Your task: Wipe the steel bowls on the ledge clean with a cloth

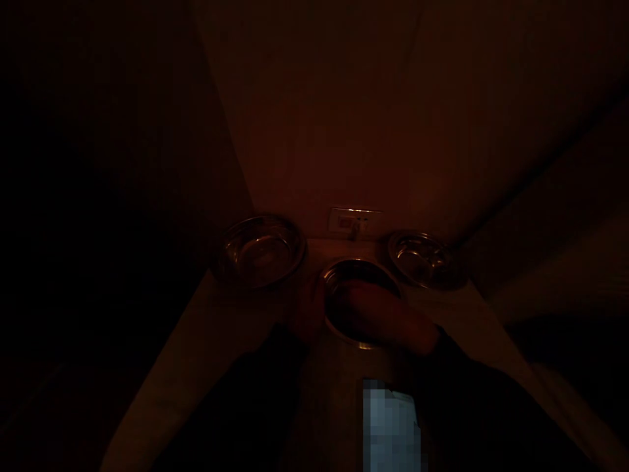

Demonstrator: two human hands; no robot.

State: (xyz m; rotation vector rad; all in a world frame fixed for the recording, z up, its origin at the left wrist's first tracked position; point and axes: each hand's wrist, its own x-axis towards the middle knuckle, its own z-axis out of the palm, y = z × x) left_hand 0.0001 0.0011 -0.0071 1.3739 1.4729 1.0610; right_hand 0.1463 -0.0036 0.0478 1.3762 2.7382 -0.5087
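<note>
In very dim light, a round metal bowl (364,345) stands near the middle of the table. My left hand (308,308) is curled against the bowl's left side, holding it at the rim. My right hand (373,308) reaches over the right rim and down into the same bowl. Its fingers are lost in the dark, and what lies inside the bowl cannot be made out. Both arms wear dark sleeves.
A wider metal bowl (263,282) sits at the back left of the table (167,373). At the back right is a metal dish (417,262) with shiny contents. A wall socket (339,221) holds a plug behind. A lit, pixelated screen (390,426) lies in front.
</note>
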